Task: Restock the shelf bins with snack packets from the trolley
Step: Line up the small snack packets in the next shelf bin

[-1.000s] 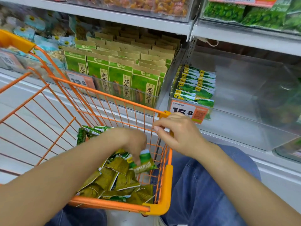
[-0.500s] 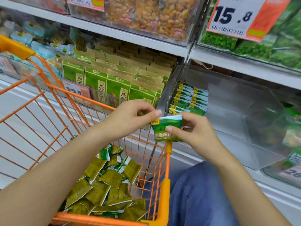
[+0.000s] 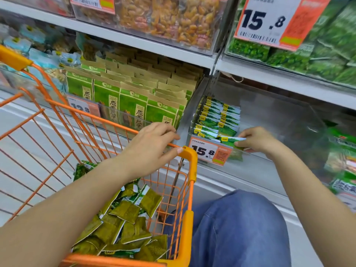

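Observation:
My right hand (image 3: 255, 140) pinches a small green snack packet (image 3: 230, 140) at the front of the clear shelf bin (image 3: 279, 120), against the two rows of like packets (image 3: 217, 118) standing at the bin's left. My left hand (image 3: 152, 147) hovers over the orange trolley's (image 3: 189, 157) top rim, fingers loosely bent, holding nothing. Several green packets (image 3: 127, 218) lie heaped in the trolley's near corner below my left forearm.
A 15.8 price tag (image 3: 210, 152) hangs on the bin's front. Tall green and brown packs (image 3: 131, 95) fill the bin to the left. Upper shelf bins hold snacks. The clear bin's right part holds nothing. My blue-jeaned knee (image 3: 238, 224) is beside the trolley.
My right hand took the packet from my left hand and moved it right and down into the bin's front. My left hand let go and dropped to the trolley rim.

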